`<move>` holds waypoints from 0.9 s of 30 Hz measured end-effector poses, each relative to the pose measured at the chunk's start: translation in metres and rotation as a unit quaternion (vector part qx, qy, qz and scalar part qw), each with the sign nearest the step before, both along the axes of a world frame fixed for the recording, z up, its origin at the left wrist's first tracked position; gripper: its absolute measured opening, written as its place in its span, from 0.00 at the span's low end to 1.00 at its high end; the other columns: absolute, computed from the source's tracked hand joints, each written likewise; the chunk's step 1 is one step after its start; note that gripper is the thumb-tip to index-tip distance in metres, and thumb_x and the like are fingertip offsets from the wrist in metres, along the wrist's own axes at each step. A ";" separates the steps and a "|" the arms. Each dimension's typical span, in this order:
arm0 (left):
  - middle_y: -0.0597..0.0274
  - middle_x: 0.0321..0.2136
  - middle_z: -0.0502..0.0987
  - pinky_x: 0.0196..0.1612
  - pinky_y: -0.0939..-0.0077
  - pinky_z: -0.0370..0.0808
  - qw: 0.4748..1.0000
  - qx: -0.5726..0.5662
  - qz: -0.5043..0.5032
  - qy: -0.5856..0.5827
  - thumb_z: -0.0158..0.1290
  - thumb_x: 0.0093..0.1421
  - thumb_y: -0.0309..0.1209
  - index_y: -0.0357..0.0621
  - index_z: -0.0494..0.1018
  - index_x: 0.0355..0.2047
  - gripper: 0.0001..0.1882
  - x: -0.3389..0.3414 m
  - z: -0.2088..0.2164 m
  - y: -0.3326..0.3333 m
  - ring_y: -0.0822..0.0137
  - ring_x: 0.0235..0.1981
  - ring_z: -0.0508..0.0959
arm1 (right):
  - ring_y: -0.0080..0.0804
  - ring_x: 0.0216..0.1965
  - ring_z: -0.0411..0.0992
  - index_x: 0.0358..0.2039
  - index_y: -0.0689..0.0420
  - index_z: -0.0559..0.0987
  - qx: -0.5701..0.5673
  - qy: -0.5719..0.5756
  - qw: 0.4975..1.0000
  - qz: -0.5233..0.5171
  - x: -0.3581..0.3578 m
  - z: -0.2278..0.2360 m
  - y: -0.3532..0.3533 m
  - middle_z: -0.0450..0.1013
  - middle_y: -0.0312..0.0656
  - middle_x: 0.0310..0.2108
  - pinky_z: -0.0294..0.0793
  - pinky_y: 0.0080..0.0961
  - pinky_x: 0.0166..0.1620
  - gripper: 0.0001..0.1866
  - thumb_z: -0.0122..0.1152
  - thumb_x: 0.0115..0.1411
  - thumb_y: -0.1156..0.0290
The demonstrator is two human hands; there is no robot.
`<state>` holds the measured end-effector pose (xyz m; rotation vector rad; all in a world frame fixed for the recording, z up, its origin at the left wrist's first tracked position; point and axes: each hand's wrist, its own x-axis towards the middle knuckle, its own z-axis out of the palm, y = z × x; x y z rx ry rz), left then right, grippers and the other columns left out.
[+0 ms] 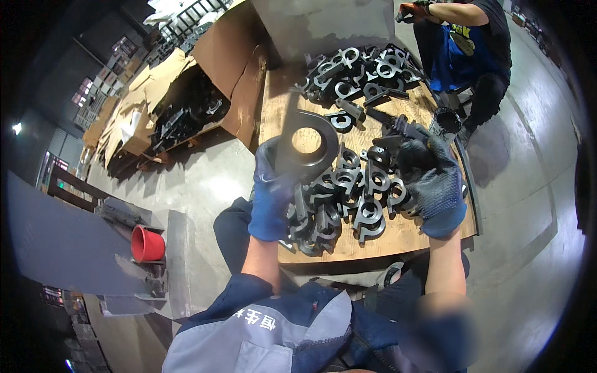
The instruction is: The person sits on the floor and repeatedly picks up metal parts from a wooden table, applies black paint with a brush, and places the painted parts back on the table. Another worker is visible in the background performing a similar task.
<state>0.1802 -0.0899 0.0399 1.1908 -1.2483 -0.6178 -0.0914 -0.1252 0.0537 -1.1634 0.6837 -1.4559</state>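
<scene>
My left hand (268, 186), in a blue and dark work glove, is closed on a dark metal bracket (326, 129) with a large round hole. The bracket is raised above the wooden board (398, 244), its flat plate blurred by motion. My right hand (432, 180), gloved in dark dotted fabric with a blue cuff, has its fingers curled round a dark elongated tool (404, 127). Its exact kind I cannot make out. Below and between my hands lies a heap of similar, smaller-looking brackets (369, 211). Part of that heap is hidden by my left hand.
Another pile of brackets (348, 74) covers the board's far end. At the far right sits a person (463, 43) with gloved hands, beside a dark pail (446, 121). An open cardboard box (239, 93) with dark parts stands left. A red bucket (147, 244) is at lower left.
</scene>
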 end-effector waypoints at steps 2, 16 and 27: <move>0.57 0.45 0.73 0.48 0.75 0.74 0.999 0.005 0.037 -0.013 0.56 0.52 0.16 0.37 0.63 0.52 0.27 -0.005 0.002 0.007 0.68 0.44 0.76 | 0.32 0.46 0.75 0.56 0.61 0.70 0.039 -0.077 0.996 0.015 0.000 0.005 0.000 0.74 0.46 0.47 0.78 0.28 0.51 0.28 0.61 0.53 0.86; 0.50 0.43 0.77 0.40 0.73 0.75 0.885 -0.134 0.275 -0.352 0.50 0.44 0.11 0.40 0.63 0.59 0.38 0.036 0.030 0.029 0.65 0.36 0.79 | 0.37 0.47 0.74 0.56 0.62 0.69 0.133 -0.175 0.973 0.072 -0.004 0.010 -0.004 0.72 0.50 0.49 0.77 0.31 0.52 0.22 0.55 0.61 0.77; 0.45 0.35 0.79 0.41 0.68 0.77 0.904 -0.051 0.265 -0.332 0.48 0.38 0.09 0.40 0.65 0.57 0.40 0.036 0.042 0.040 0.58 0.36 0.81 | 0.27 0.35 0.78 0.47 0.62 0.77 0.067 0.048 0.990 0.111 0.073 0.012 0.031 0.77 0.44 0.42 0.74 0.21 0.45 0.16 0.55 0.64 0.66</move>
